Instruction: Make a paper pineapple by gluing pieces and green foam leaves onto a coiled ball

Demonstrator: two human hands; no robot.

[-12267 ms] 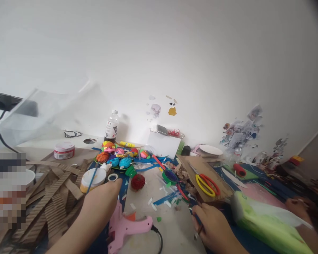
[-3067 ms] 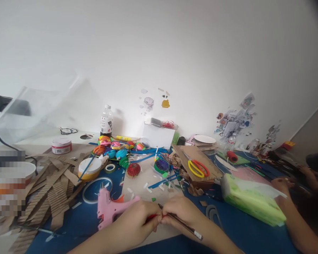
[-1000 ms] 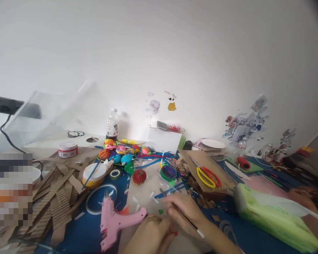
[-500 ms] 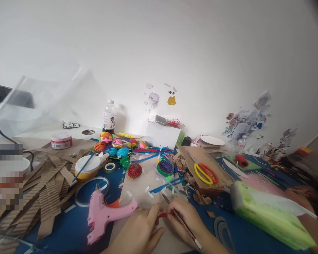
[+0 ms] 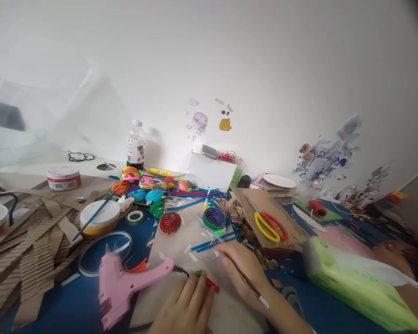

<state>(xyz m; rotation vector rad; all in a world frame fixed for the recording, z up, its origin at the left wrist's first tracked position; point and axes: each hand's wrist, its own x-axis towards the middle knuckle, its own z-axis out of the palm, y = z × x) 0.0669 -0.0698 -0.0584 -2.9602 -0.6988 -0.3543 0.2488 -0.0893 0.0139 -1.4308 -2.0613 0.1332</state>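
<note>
My left hand (image 5: pixel 185 306) lies low in the middle with its fingers stretched out. The fingertips rest by a small red paper strip (image 5: pixel 212 284) and a green scrap on the pale work board (image 5: pixel 176 246). My right hand (image 5: pixel 244 273) sits just to the right of it, closed round a thin dark stick (image 5: pixel 256 292) that runs back along my wrist. A pink glue gun (image 5: pixel 130 279) lies to the left of my left hand, its nozzle pointing towards the strip.
Blue paper strips (image 5: pixel 212 242), a purple-green coil (image 5: pixel 214 217) and a red coil (image 5: pixel 170 222) lie beyond my hands. Yellow-red scissors (image 5: pixel 269 226) rest on cardboard, with a green tissue pack (image 5: pixel 355 290) to the right. Corrugated strips (image 5: pixel 28 250) and a yellow tub (image 5: pixel 99 218) are at the left. Another person's hand (image 5: pixel 393 253) is at the far right.
My hands have parted. The red strip, pinched between both half a second ago, now lies on the board at my left fingertips. My right hand has shifted up and to the right.
</note>
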